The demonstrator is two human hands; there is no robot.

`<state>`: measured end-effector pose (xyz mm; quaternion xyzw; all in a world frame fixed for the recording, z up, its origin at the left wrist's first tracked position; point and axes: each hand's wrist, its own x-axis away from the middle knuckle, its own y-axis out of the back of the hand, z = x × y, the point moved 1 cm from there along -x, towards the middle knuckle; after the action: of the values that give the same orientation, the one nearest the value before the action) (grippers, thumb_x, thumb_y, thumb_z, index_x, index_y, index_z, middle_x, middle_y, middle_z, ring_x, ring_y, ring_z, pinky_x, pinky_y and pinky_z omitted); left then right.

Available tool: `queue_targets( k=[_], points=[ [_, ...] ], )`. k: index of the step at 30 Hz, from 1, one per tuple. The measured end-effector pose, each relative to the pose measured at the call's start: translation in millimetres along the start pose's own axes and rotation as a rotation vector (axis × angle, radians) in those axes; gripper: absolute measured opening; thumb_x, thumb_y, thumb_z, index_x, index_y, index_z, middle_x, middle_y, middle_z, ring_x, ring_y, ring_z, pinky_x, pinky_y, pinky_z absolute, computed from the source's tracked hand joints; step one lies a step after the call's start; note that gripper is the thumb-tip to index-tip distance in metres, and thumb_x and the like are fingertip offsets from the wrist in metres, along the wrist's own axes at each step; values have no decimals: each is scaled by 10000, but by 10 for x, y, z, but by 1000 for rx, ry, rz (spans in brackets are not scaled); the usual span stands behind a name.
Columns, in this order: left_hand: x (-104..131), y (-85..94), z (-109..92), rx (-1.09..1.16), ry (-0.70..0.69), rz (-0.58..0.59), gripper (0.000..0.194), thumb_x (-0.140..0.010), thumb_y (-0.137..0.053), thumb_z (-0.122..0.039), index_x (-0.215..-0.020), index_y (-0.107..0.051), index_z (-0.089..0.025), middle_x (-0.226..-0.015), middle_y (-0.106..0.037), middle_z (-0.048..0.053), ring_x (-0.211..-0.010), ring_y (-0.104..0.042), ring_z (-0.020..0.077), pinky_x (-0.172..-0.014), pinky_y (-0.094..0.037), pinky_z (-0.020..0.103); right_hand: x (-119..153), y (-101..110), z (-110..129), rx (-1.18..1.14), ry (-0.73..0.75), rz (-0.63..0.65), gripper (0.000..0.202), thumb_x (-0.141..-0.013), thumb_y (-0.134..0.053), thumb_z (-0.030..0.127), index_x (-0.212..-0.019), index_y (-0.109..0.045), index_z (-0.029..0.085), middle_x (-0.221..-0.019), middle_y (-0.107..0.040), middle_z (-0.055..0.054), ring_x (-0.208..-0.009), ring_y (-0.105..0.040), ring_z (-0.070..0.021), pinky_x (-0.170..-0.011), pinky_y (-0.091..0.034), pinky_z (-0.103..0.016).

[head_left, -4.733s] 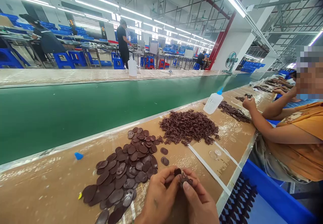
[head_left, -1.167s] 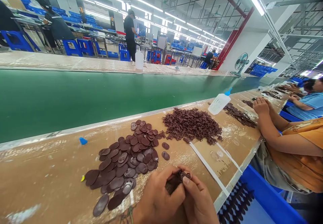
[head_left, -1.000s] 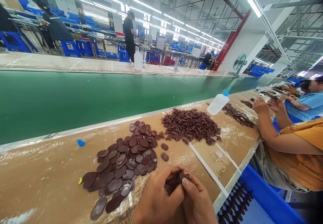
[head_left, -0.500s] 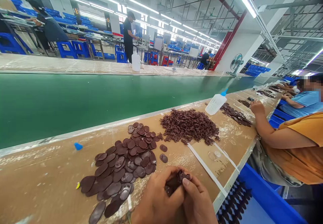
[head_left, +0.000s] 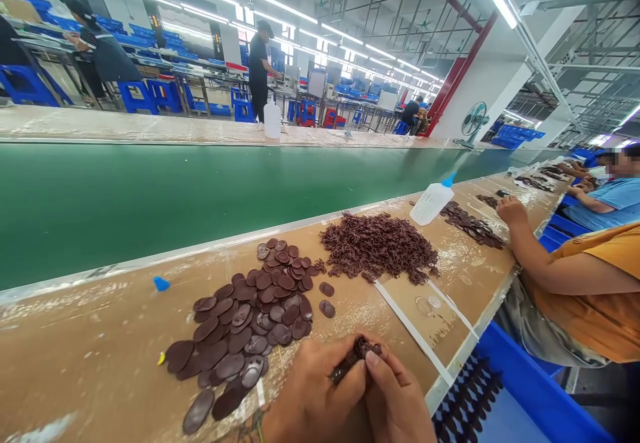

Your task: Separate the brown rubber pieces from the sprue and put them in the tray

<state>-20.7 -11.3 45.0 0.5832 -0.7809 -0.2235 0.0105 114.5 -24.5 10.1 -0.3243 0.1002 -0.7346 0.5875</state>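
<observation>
A smooth green conveyor belt (head_left: 150,196) is bordered by a brown cardboard-covered bench (head_left: 90,356). On the bench, a loose heap of tangled, wiry brown pieces (head_left: 380,246) is spread beside a flatter pile of glossy brown oval discs (head_left: 250,313). A translucent plastic squeeze bottle (head_left: 431,203) is tilted beyond the heap. At the near bench edge, a small dark oval part (head_left: 356,356) is pinched between the left hand (head_left: 315,400) and the right hand (head_left: 397,406), which are pressed together.
</observation>
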Motion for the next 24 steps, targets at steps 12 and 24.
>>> queue_targets(
  k=[12,24],
  points=[
    [27,4,16,-152,-26,8,225,-957,-414,-304,-825,-577,-221,-657,-598,-6,-585,-534,144,-594,-352,271,-15,43,32,26,-22,83,277,-637,-898,330,-868,-819,199,-980,-750,-82,-995,-666,-279,-945,-529,-385],
    [34,-4,24,-213,-71,-9,199,-966,-421,-269,-885,-596,-219,-682,-628,-8,-591,-574,143,-593,-379,267,2,3,25,2,-36,50,287,-616,-906,332,-857,-816,205,-1003,-751,-78,-998,-666,-274,-941,-528,-374]
  ],
)
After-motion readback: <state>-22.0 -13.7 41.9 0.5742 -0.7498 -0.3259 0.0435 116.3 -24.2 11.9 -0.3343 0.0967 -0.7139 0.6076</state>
